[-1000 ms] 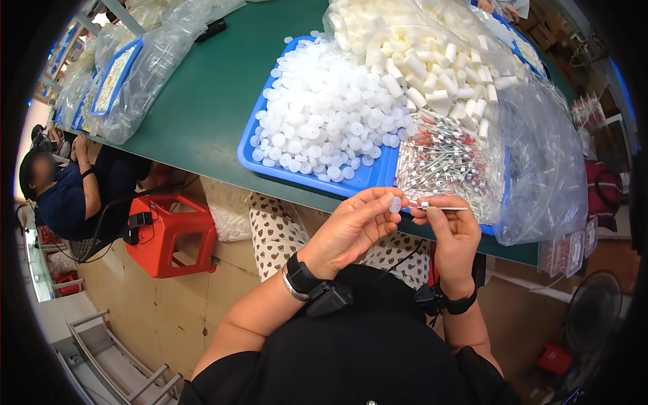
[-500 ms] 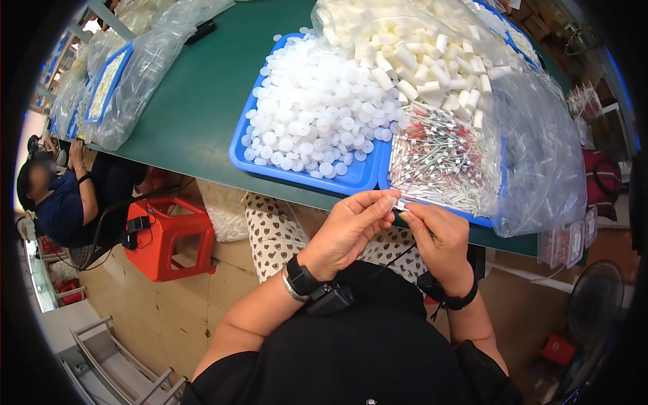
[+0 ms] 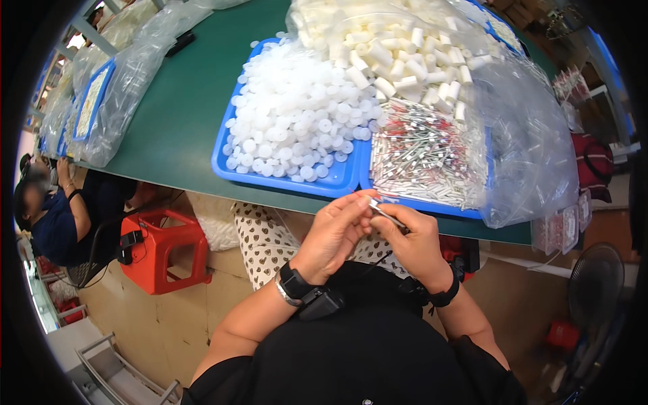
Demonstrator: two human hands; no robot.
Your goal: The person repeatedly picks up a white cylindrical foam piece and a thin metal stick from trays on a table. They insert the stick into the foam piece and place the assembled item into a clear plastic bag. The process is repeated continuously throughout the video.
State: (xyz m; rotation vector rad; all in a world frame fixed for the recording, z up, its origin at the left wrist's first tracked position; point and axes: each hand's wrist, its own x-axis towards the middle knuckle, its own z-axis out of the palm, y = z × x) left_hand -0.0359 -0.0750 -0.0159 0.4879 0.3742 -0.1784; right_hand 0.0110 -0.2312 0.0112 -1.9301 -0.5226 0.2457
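My left hand [image 3: 332,233] is closed in a pinch, thumb and forefinger on the white end of a small thin pin [image 3: 389,217]. The pin's metallic-looking stem runs into my right hand [image 3: 420,244], whose thumb and fingers close round it. Both hands meet just off the table's front edge, over my lap. Beyond them, a blue tray [image 3: 362,177] is heaped with thin white, red and metal pins. To its left stands another blue tray [image 3: 223,162], piled with translucent white discs [image 3: 290,115]. The exact shape of the held piece is partly hidden by my fingers.
A clear plastic bag [image 3: 526,142] drapes over the right side of the trays. White foam-like cylinders [image 3: 405,57] spill from it behind the pins. A red stool [image 3: 165,250] stands at left, near a seated person [image 3: 61,209]. A fan [image 3: 597,287] is at right.
The view has shifted a little, so trays and table sit further left. A metallic stem now shows in my right hand, where only a small white piece showed between my fingertips before.
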